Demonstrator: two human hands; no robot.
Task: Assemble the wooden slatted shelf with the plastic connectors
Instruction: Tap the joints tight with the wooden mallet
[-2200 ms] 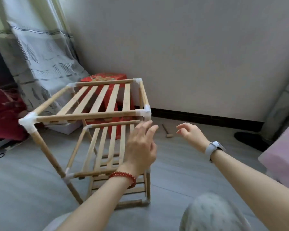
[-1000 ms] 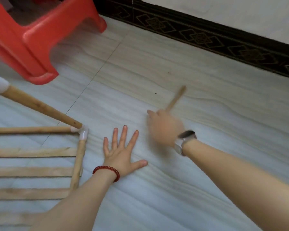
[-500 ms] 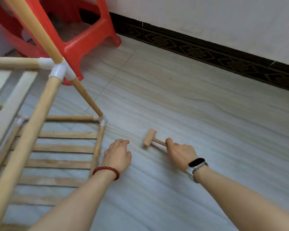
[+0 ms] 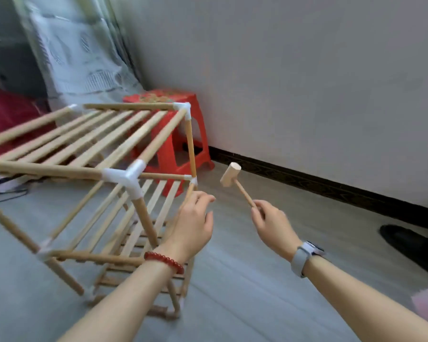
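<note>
Wooden shelf stood on the floor by a red stool, its white connectors fitted. The right hand gripped a small mallet; the left hand hovered loosely curled, holding nothing. Tapping joints tight seemed next, calling for a steadied frame.
</note>
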